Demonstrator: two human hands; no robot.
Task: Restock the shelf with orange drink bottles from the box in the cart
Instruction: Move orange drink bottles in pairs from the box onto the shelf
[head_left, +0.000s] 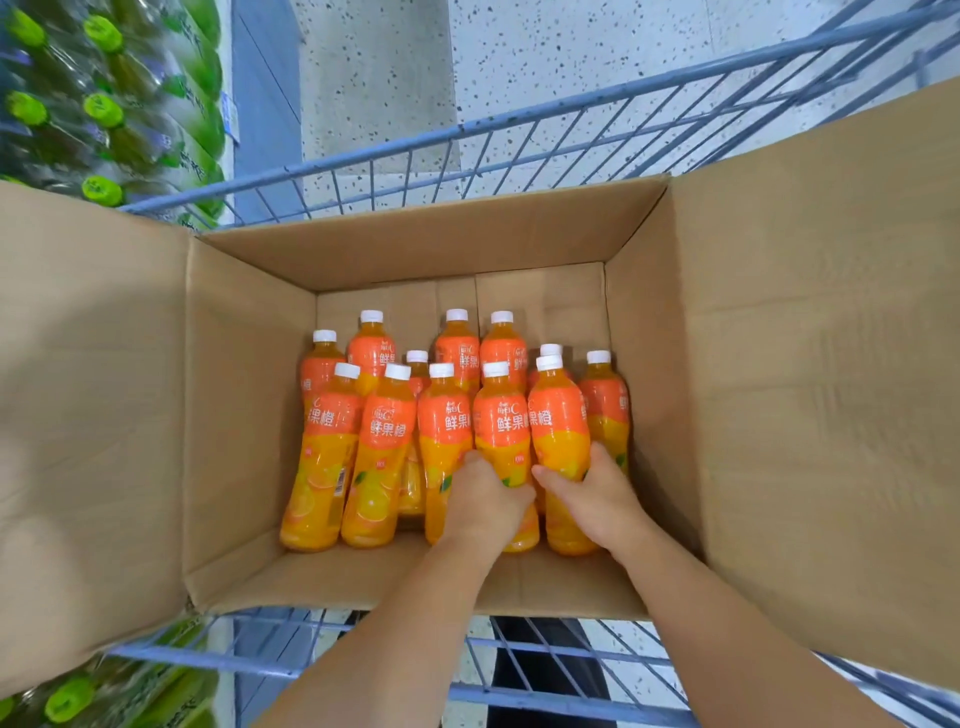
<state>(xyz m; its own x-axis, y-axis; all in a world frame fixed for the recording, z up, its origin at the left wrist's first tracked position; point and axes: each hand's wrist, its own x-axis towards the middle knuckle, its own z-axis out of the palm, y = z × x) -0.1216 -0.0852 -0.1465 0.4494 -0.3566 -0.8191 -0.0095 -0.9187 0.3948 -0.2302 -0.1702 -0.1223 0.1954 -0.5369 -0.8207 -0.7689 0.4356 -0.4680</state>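
Cardboard box: orange bottles upright (caps up); left hand, right hand grip one each.

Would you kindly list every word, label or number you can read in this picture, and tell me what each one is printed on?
"鲜果橙": large white characters on the labels of the orange drink bottles.
"C": part of the small brand mark above those characters; the rest is blurred.
Barcode digits on the front left bottle: too small to read.
Labels of the green-capped bottles: too blurred to read.
Cardboard box: no print visible.
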